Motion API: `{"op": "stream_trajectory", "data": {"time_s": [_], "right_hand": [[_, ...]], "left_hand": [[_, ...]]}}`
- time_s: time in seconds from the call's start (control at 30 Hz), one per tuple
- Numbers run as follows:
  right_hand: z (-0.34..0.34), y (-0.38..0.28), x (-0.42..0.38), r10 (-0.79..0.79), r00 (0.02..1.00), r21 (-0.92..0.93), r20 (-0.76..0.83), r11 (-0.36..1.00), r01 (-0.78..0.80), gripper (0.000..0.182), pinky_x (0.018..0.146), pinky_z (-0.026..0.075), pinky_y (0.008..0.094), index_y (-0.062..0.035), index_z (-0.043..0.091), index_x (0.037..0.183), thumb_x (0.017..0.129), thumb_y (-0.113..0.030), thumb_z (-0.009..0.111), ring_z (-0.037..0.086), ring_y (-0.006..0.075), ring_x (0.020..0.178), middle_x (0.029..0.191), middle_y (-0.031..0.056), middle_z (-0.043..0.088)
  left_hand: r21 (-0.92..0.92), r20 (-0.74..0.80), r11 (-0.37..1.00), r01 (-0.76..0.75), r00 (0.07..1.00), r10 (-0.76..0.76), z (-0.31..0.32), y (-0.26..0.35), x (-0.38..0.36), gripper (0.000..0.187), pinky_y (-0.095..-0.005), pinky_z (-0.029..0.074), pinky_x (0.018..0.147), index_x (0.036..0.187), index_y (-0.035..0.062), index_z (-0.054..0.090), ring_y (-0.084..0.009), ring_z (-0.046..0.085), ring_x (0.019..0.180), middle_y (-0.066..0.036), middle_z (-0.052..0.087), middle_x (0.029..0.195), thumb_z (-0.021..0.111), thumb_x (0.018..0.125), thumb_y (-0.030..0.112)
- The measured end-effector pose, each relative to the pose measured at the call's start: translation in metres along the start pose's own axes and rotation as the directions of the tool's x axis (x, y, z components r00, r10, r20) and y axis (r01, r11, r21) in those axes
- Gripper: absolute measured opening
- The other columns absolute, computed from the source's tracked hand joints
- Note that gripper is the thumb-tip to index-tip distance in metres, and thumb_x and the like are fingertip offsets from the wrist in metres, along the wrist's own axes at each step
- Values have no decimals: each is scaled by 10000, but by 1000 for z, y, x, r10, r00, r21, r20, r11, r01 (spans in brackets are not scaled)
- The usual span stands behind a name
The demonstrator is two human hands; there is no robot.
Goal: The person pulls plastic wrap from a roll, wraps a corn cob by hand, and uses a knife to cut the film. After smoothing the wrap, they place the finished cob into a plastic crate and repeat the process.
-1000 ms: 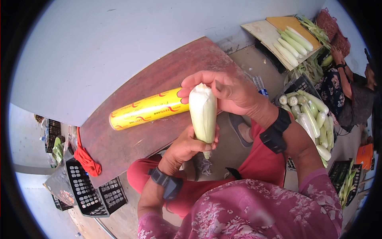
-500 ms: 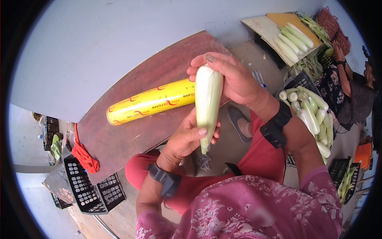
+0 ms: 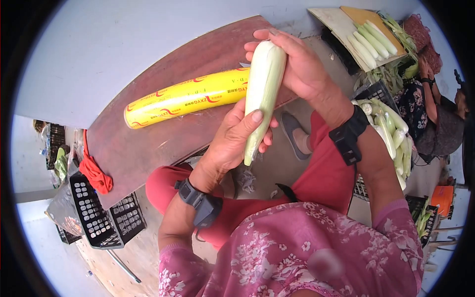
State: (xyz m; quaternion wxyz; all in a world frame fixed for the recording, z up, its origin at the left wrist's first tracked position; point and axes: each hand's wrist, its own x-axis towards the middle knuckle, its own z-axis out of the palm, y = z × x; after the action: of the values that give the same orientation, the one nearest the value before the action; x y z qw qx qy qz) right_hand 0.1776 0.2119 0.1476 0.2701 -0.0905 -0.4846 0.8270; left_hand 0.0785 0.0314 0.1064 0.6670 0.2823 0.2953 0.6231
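Note:
An ear of corn [image 3: 266,81] in its pale green husk is held at a tilt over the near edge of the reddish table [image 3: 163,143]. My left hand [image 3: 232,133] grips its narrow lower end, thumb across the front. Around the broad upper end curls my right hand [image 3: 302,64], its palm along the right side. A yellow printed roll of cling film [image 3: 188,99] lies on the table just left of the corn, its right end hidden behind it.
Many husked-leaf ears [image 3: 391,128] fill a black crate at my right. More ears [image 3: 371,42] lie on a board at the back right, near another person [image 3: 430,104]. Black crates [image 3: 91,213] and a red cloth [image 3: 95,171] are at the left.
Both hands and the corn have shifted up in the view, as has the table with the roll. My grip looks much the same, with the left hand slightly farther up the corn.

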Motion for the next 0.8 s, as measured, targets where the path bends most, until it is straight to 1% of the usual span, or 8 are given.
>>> {"op": "stream_trajectory", "data": {"time_s": [0.07, 0.27, 0.37, 0.47, 0.57, 0.67, 0.77, 0.8], "right_hand": [[-3, 0, 2, 1, 1000, 8, -15, 1000, -1, 321, 913, 522, 404, -17, 575, 1203, 986, -244, 509, 628, 284, 1052, 1148, 191, 632], [-3, -4, 1, 16, 998, 38, -64, 999, -14, 301, 902, 529, 409, -13, 576, 1182, 979, -230, 531, 632, 291, 1049, 1133, 200, 637], [0, -8, 0, 33, 997, -18, -69, 999, -34, 291, 891, 534, 409, -8, 566, 1175, 976, -219, 538, 632, 297, 1051, 1131, 206, 636], [0, -9, -1, 31, 996, -33, -87, 999, -34, 296, 878, 538, 414, -6, 555, 1175, 975, -223, 542, 635, 298, 1036, 1124, 208, 635], [-5, -11, 0, 16, 993, -6, -115, 1000, -17, 303, 880, 536, 424, 8, 548, 1166, 968, -222, 555, 633, 295, 1026, 1124, 208, 629], [-16, -11, 5, -30, 987, 7, -160, 999, 32, 299, 894, 527, 439, 23, 541, 1146, 958, -207, 574, 628, 306, 1020, 1125, 220, 619], [-45, -22, 15, -36, 962, 55, -271, 997, 53, 285, 910, 517, 449, 34, 535, 1124, 951, -187, 583, 618, 322, 1031, 1130, 233, 608], [-49, -27, 16, -49, 956, 56, -288, 996, 68, 281, 911, 515, 451, 35, 535, 1119, 950, -185, 583, 617, 325, 1030, 1125, 234, 608]], "left_hand": [[52, -24, 998, -28, 999, 29, 5, 0, 0, 566, -250, 488, 536, 1321, 39, 407, -137, 589, 699, -114, 587, 997, 645, 916, 355], [203, -83, 979, -19, 996, 37, 10, -1, 1, 623, -254, 507, 577, 1358, 50, 384, -129, 587, 701, -95, 584, 1023, 726, 849, 161], [345, -69, 939, -8, 997, 34, 9, -1, 0, 775, -279, 533, 715, 1459, 71, 277, -140, 592, 874, -85, 564, 1063, 712, 819, 25], [472, -53, 881, -26, 997, 58, 9, -2, 1, 831, -298, 512, 799, 1482, 64, 235, -158, 581, 917, -85, 556, 1108, 705, 800, -8], [610, -146, 792, -35, 977, 155, 7, -15, 0, 832, -313, 495, 835, 1486, 59, 218, -165, 583, 913, -97, 562, 1114, 689, 803, -12], [911, 5, 343, -228, 839, 544, -2, -31, 3, 725, -306, 502, 777, 1446, 42, 302, -154, 585, 857, -71, 582, 1031, 663, 820, -24], [887, -114, 457, -62, 930, 348, -2, -31, -6, 597, -276, 494, 701, 1371, 26, 409, -120, 571, 774, -23, 579, 904, 671, 836, -9], [808, -174, 589, -20, 947, 271, -4, -29, -7, 566, -264, 485, 677, 1348, 24, 432, -108, 561, 749, -9, 571, 878, 680, 839, 2]]}}
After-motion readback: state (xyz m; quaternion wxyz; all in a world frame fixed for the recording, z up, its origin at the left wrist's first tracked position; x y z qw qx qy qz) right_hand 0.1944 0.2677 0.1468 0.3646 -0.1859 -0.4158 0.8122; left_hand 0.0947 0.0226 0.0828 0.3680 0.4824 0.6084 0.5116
